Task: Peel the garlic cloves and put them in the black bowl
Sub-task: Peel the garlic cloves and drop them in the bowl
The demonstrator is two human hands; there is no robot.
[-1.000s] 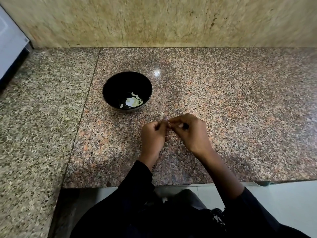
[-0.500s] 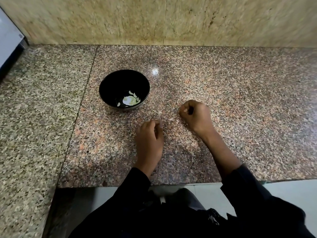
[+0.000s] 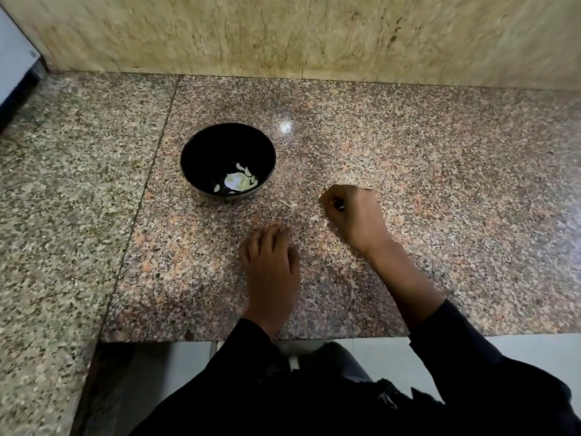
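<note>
The black bowl (image 3: 191,158) stands on the granite counter left of centre, with several pale garlic pieces (image 3: 239,181) at its bottom. My left hand (image 3: 272,265) rests palm down on the counter in front of the bowl, fingertips touching the stone; anything under it is hidden. My right hand (image 3: 356,217) is to the right of the bowl, curled into a fist around a small dark object (image 3: 338,204) with a pale tip. A thin scrap of peel (image 3: 287,202) lies between the bowl and my right hand.
A tiled wall (image 3: 314,36) closes off the back of the counter. A white appliance (image 3: 12,67) sits at the far left edge. The counter's front edge (image 3: 314,336) runs just before my body, and a seam (image 3: 147,184) divides the granite left of the bowl.
One second ago both hands pinched something together in front of the bowl. They have parted: my right hand moved right and away, and my left hand dropped onto the counter.
</note>
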